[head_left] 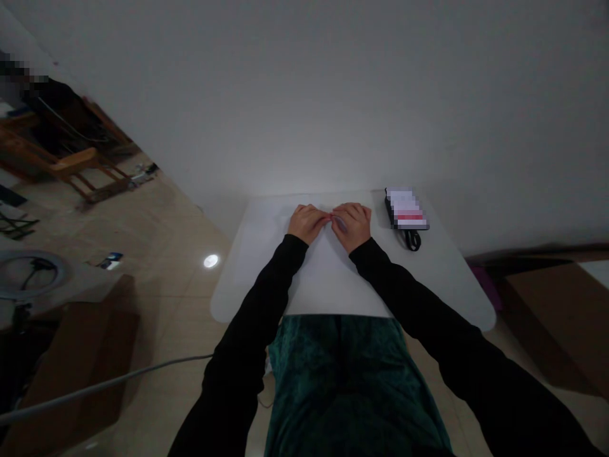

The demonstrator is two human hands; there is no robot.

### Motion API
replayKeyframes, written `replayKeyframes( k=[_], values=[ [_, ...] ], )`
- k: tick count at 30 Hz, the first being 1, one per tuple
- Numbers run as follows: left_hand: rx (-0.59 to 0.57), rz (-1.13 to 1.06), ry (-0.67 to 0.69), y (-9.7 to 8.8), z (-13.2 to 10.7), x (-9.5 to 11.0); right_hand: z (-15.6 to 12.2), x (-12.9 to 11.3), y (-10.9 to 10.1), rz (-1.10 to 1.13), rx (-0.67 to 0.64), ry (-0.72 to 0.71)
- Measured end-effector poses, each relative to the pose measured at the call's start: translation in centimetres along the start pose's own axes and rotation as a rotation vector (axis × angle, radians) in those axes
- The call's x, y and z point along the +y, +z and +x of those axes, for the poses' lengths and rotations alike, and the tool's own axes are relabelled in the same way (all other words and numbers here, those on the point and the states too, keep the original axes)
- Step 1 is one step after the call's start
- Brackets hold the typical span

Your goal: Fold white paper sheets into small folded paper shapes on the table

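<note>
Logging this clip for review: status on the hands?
Left hand and right hand together on small pale item. Pixelated packet with black cord to the right, apart.

Item (pixel 335 221) between fingers (pixel 314 214) too small to tell; packet (pixel 406 208) pixelated.

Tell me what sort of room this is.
Probably a plain indoor room, maybe in a home, set up for filming: a white round-cornered tabletop, a grey circular ring light at left, and a brown wooden chair on beige tile flooring.
</note>
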State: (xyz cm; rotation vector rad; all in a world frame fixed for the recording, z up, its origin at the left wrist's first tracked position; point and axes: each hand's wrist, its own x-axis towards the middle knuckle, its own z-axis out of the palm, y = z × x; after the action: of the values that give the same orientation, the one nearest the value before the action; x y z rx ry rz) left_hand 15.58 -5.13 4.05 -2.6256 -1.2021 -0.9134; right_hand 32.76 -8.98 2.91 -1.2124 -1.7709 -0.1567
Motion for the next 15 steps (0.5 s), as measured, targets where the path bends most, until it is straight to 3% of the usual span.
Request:
replayKeyframes(
  k=[3,9,15],
  values=[
    [0.077,-0.038,-0.012,0.4,0.0,1.1,-0.2,0.2,0.0,-0.032,0.004,0.000],
    [0.202,-0.099,-0.042,0.8,-0.4,1.3,-0.4,0.9,0.5,-0.081,0.029,-0.030],
    [0.208,-0.137,-0.072,0.4,-0.2,1.2,-0.3,0.6,0.8,-0.110,0.015,-0.034]
  ],
)
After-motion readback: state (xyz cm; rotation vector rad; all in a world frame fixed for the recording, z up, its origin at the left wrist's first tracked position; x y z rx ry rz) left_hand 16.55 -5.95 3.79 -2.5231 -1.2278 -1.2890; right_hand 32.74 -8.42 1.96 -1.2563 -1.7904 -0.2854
